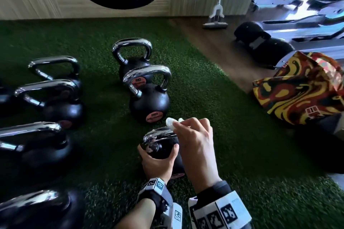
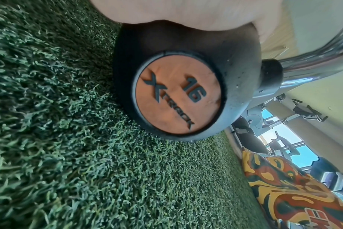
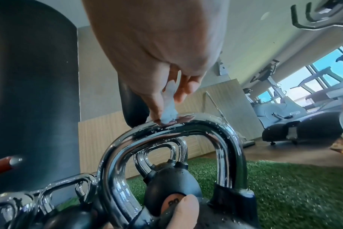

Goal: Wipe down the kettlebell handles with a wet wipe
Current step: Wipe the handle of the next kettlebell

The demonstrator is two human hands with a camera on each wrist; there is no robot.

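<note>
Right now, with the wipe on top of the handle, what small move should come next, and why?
Probably slide the wet wipe along the chrome handle toward its right bend. The right hand pinches the wipe on the top bar only, the left hand steadies the kettlebell, and the sides look not yet reached.

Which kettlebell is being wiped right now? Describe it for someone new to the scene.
On the green turf, find the column of three kettlebells right of the left-hand row. It is the nearest kettlebell, the only one with hands on it: left hand gripping its body, right hand pinching a wipe against its handle.
</note>
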